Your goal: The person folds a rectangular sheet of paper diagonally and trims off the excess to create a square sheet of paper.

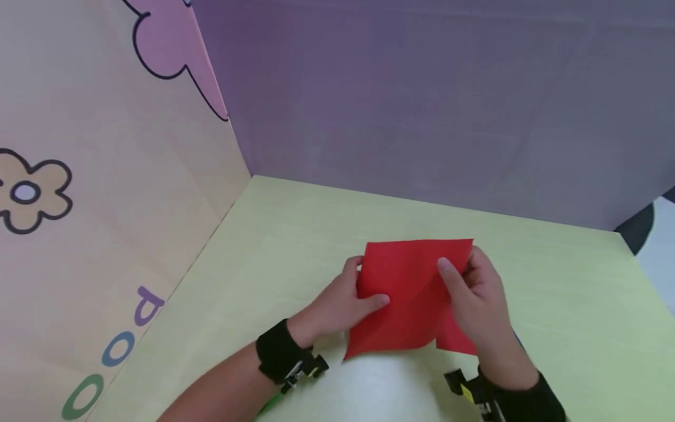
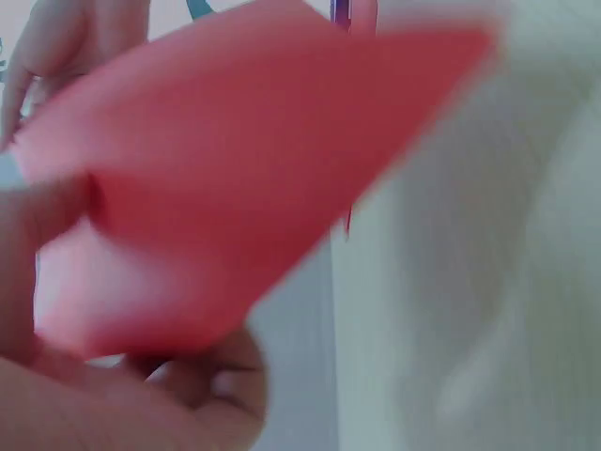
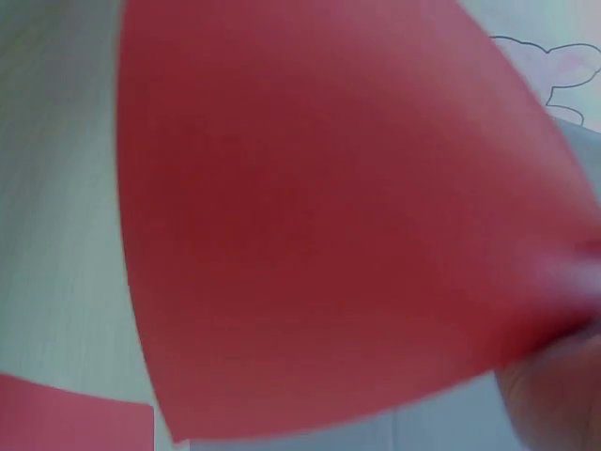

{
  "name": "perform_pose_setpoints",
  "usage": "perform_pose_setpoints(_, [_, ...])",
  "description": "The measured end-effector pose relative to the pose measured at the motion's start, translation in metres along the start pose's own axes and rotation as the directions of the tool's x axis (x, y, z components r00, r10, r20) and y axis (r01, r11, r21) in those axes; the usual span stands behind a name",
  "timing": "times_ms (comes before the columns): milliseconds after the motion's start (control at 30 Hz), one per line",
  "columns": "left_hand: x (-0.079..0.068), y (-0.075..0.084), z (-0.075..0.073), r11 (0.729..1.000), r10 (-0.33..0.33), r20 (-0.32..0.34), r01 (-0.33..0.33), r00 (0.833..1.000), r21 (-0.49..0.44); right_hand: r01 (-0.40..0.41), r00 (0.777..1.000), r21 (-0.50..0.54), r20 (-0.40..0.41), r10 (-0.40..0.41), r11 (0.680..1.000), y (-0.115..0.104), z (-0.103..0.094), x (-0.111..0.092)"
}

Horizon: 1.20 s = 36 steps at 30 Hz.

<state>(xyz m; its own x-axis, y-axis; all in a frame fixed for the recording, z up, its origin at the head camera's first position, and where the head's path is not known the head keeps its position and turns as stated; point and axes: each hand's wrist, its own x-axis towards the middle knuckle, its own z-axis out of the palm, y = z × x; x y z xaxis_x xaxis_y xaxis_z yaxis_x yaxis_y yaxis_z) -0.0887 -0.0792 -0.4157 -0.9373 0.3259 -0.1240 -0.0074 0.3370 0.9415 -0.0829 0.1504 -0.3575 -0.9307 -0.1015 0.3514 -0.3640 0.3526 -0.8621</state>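
A sheet of red paper is held up in front of me between both hands, its lower edge curving. My left hand pinches the sheet's left side, thumb on the near face and the other fingers behind. At the upper right corner, my right hand grips the paper, its thumb also lying on the near face. In the right wrist view the paper fills most of the frame and bows outward. A second red piece of paper shows below the sheet, partly covered by the right hand.
Beneath the hands is a pale yellow-green tabletop. A purple-grey panel rises along the back, and a printed panel with a flower and letters stands at left. Something green peeks out by the left wrist.
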Motion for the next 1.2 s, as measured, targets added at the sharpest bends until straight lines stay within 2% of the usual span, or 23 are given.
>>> perform_pose_setpoints(100, [-0.002,0.005,-0.001,0.999,0.046,-0.146,-0.042,0.988,0.03,-0.087,0.996,-0.08,-0.042,0.084,0.993,0.001,-0.001,0.003])
perform_pose_setpoints(200, [-0.004,0.008,-0.002,0.989,0.116,-0.232,-0.09,0.966,0.119,-0.145,0.989,-0.135,0.0,0.146,0.98,0.006,-0.002,0.007])
perform_pose_setpoints(333, [-0.006,0.007,-0.003,0.953,0.207,-0.279,-0.13,0.938,0.272,-0.183,0.975,-0.159,0.1,0.201,0.97,0.014,0.0,0.011])
perform_pose_setpoints(433, [-0.005,0.005,-0.004,0.924,0.264,-0.308,-0.148,0.914,0.354,-0.207,0.964,-0.183,0.13,0.233,0.961,0.018,0.0,0.014])
perform_pose_setpoints(533, [-0.004,0.003,-0.006,0.892,0.332,-0.337,-0.177,0.881,0.415,-0.226,0.962,-0.202,0.106,0.251,0.953,0.019,-0.002,0.016])
perform_pose_setpoints(600, [-0.003,0.002,-0.007,0.866,0.387,-0.346,-0.208,0.855,0.454,-0.248,0.962,-0.208,0.062,0.266,0.946,0.017,-0.004,0.016])
perform_pose_setpoints(667, [-0.003,0.001,-0.008,0.845,0.418,-0.348,-0.217,0.839,0.489,-0.272,0.96,-0.21,0.009,0.28,0.939,0.015,-0.004,0.015])
perform_pose_setpoints(733, [-0.003,0.001,-0.009,0.833,0.415,-0.34,-0.202,0.844,0.516,-0.288,0.957,-0.208,-0.034,0.287,0.935,0.015,-0.005,0.014])
perform_pose_setpoints(767, [-0.003,0.0,-0.009,0.831,0.397,-0.333,-0.181,0.855,0.526,-0.285,0.958,-0.212,-0.046,0.282,0.935,0.016,-0.004,0.013])
perform_pose_setpoints(833, [-0.003,0.0,-0.009,0.832,0.327,-0.317,-0.112,0.89,0.543,-0.263,0.964,-0.25,-0.038,0.262,0.932,0.023,-0.004,0.012])
perform_pose_setpoints(900, [-0.002,-0.002,-0.008,0.828,0.237,-0.291,-0.036,0.927,0.559,-0.23,0.969,-0.313,0.01,0.245,0.921,0.035,-0.002,0.013])
perform_pose_setpoints(967, [0.0,-0.005,-0.006,0.821,0.133,-0.253,0.037,0.958,0.569,-0.203,0.965,-0.384,0.079,0.251,0.901,0.049,0.001,0.014])
perform_pose_setpoints(1000, [0.0,-0.008,-0.005,0.818,0.082,-0.234,0.068,0.969,0.571,-0.202,0.956,-0.414,0.112,0.27,0.888,0.056,0.003,0.015])
perform_pose_setpoints(1100, [0.002,-0.014,-0.002,0.793,-0.03,-0.177,0.131,0.984,0.595,-0.206,0.924,-0.468,0.195,0.328,0.859,0.075,0.009,0.017])
perform_pose_setpoints(1200, [0.002,-0.019,0.0,0.764,-0.085,-0.138,0.153,0.987,0.626,-0.22,0.894,-0.489,0.244,0.375,0.844,0.087,0.014,0.017])
